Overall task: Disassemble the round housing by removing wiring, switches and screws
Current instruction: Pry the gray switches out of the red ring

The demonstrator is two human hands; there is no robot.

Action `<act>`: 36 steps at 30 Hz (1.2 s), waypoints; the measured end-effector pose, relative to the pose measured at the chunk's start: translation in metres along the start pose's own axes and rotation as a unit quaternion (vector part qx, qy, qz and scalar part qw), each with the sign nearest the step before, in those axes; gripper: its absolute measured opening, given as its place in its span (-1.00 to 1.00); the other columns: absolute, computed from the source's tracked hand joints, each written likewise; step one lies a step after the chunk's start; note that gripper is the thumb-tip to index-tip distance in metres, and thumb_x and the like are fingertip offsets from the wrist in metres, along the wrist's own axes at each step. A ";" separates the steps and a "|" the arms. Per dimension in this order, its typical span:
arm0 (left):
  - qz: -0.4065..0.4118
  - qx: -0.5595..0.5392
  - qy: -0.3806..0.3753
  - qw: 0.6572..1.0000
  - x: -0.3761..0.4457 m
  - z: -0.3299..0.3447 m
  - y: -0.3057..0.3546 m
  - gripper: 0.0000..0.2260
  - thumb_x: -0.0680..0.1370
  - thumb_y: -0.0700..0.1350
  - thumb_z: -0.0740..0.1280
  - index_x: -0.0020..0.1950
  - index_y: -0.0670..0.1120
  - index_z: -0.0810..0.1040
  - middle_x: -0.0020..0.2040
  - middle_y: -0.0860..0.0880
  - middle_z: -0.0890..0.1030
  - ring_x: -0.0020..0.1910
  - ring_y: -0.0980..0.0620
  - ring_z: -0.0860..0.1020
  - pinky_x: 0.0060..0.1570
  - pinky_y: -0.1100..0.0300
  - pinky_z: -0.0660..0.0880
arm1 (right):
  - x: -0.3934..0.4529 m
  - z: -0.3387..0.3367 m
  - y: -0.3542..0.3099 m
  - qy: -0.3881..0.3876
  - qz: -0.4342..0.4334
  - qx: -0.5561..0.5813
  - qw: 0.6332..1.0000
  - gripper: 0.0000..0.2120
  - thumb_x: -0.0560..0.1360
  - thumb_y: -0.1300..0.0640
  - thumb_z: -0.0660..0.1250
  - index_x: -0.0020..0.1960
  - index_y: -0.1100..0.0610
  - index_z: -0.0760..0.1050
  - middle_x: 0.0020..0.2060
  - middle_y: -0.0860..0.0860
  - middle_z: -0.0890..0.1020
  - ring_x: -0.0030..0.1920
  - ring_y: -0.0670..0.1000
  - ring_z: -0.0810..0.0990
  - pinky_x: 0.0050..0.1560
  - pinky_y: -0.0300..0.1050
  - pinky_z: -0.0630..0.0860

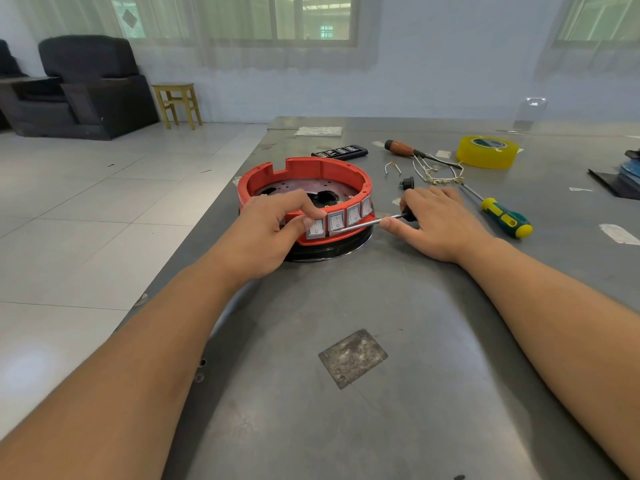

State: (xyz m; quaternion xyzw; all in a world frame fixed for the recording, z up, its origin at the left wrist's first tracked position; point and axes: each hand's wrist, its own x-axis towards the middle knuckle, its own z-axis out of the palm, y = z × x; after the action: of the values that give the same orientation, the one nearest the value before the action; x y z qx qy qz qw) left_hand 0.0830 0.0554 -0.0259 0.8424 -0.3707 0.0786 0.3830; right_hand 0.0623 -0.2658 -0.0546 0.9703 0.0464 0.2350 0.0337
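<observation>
Four white rocker switches (pixel 343 220) in grey frames sit in a row along the near wall of the round red plastic housing (pixel 304 188), which rests on a black base on the grey metal bench (pixel 346 306). At the left end of that row the left hand (pixel 277 233) pinches the end switch, thumb on its face and fingers curled over the rim. A slim chrome-shafted screwdriver (pixel 360 225) runs from beneath the switches rightward to the right hand (pixel 433 223), whose grip closes round the black handle, forefinger laid along the shaft. Judging by this, switch removal is in hand; the next move likely calls for levering the tip behind the frame while the left hand steadies. Loose white wires (pixel 433 171) and a yellow-green-handled screwdriver (pixel 502 218) lie further right.
</observation>
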 end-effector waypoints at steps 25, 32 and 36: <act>-0.006 0.025 0.046 0.999 -0.010 0.010 -0.006 -0.83 0.69 0.02 0.28 0.24 0.28 0.50 0.19 0.28 0.54 0.32 0.05 0.43 0.24 0.26 0.39 | -0.059 -0.026 -0.013 0.097 0.207 -0.031 0.973 -0.44 0.60 -0.39 -0.16 -0.14 0.03 0.34 -0.41 -0.08 0.45 -0.38 0.04 0.45 -0.38 -0.08 0.28; -0.004 0.002 0.080 0.997 -0.012 0.011 -0.002 -0.82 0.67 -0.02 0.34 0.16 0.29 0.57 0.07 0.47 0.45 0.28 0.05 0.45 0.14 0.12 0.52 | -0.053 -0.023 -0.009 0.049 0.274 -0.145 0.949 -0.64 0.67 -0.19 0.04 -0.04 0.07 0.39 -0.30 0.02 0.48 -0.34 0.12 0.42 -0.44 -0.16 0.15; -0.014 -0.031 0.080 0.996 -0.013 0.011 -0.003 -0.81 0.65 -0.02 0.38 0.14 0.30 0.58 0.16 0.34 0.56 0.31 0.10 0.44 0.25 -0.04 0.57 | -0.053 -0.024 -0.007 0.022 0.235 -0.170 0.957 -0.65 0.65 -0.20 0.11 -0.04 0.05 0.48 -0.17 0.04 0.60 -0.18 0.12 0.59 -0.43 -0.16 0.18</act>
State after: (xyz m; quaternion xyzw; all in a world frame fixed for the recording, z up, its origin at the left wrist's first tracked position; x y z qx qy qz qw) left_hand 0.0739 0.0565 -0.0409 0.8263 -0.3290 0.1290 0.4386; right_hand 0.0035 -0.2636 -0.0576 0.9284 -0.2226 0.2624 0.1405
